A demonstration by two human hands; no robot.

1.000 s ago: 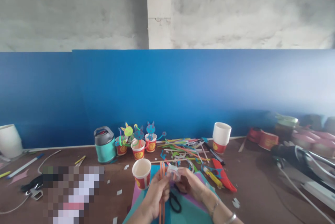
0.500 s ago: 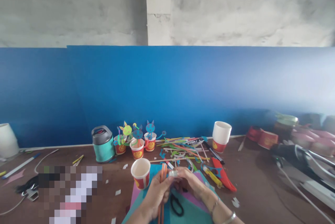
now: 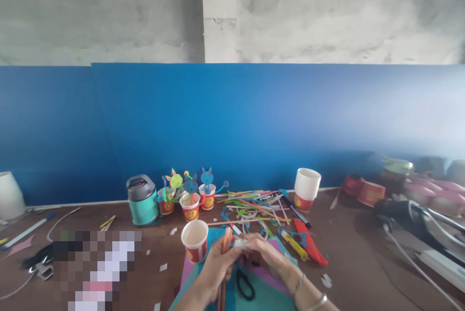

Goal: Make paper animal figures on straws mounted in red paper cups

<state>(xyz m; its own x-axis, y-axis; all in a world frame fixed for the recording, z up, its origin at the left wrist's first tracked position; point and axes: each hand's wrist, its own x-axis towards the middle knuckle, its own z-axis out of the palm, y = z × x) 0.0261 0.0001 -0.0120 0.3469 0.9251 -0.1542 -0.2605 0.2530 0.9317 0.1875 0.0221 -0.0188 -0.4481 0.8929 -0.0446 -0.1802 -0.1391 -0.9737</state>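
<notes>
My left hand (image 3: 215, 267) is closed around a pair of orange straws (image 3: 227, 236), which run lengthwise through it. Its thumb meets a small whitish, shiny piece (image 3: 240, 243), perhaps tape. My right hand (image 3: 267, 256) has its fingers curled against the same piece; their tips are partly hidden. Under both hands lie coloured paper sheets (image 3: 271, 296), with black-handled scissors (image 3: 246, 286) on top, blades hidden. An upright paper cup (image 3: 195, 241) stands just left of my left hand.
Behind are decorated cups with paper cat heads (image 3: 191, 209) and a teal container (image 3: 143, 207). Many loose straws (image 3: 254, 204) lie in a heap. To the right are stacked cups (image 3: 307, 190), a yellow glue tube or cutter (image 3: 294, 245) and a red pouch (image 3: 311, 243).
Both hands keep almost the same pose. The whitish piece between the fingers has shifted very slightly; the view has moved a touch.
</notes>
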